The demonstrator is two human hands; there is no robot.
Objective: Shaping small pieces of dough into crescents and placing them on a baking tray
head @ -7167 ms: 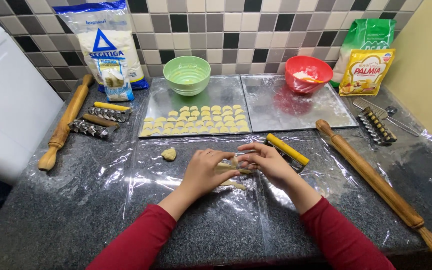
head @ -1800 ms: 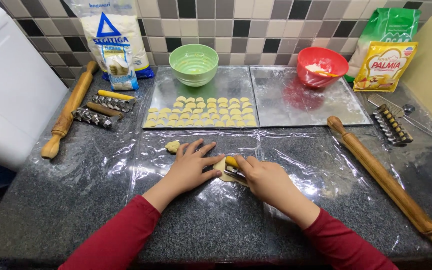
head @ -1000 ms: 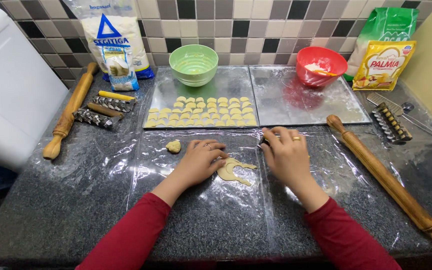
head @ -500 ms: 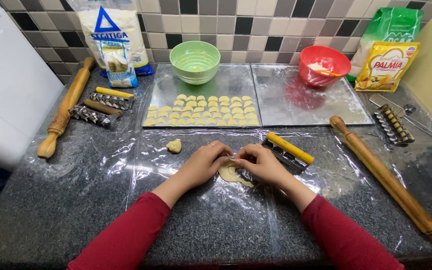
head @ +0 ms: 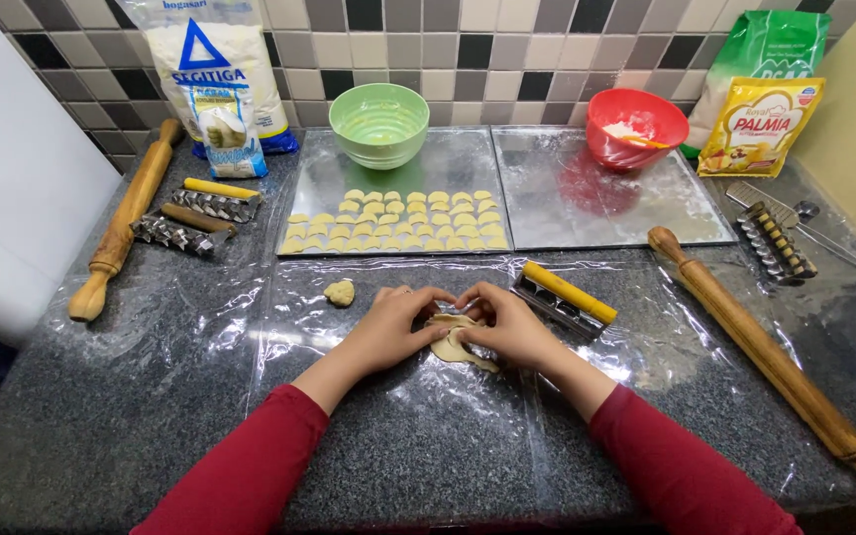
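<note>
Just below the metal tray (head: 299, 233) with its rows of small yellow dough pieces (head: 395, 220), both hands meet over a flat scrap of dough (head: 456, 342) on the clear plastic sheet (head: 279, 337) that covers the dark tabletop (head: 81, 416). The left hand (head: 393, 322) is curled, with its fingers bent down onto the near edge of the dough, and the right hand (head: 505, 325) is curled the same way on the other side, fingertips touching the dough too. Neither hand is lifting the dough; they pinch and push it where it lies, so both are closed around its edges. It looks like the step in hand is gathering the leftover dough into one lump. A small ball of dough (head: 340, 292) sits just left of the hands, below the tray. A cutter with a yellow handle (head: 559, 297) lies just right of the hands, below the gap between this tray and the second, bare tray (head: 606, 198). A green bowl (head: 379, 124) stands above the filled tray and a red bowl (head: 636, 129) stands above the bare one. A long rolling pin (head: 775, 362) lies far to the right of the tray, and another rolling pin (head: 126, 228) lies to its left. The next move, I think, calls for soft, even pressing, so the scrap sticks together and does not tear or cling to the plastic.
</note>
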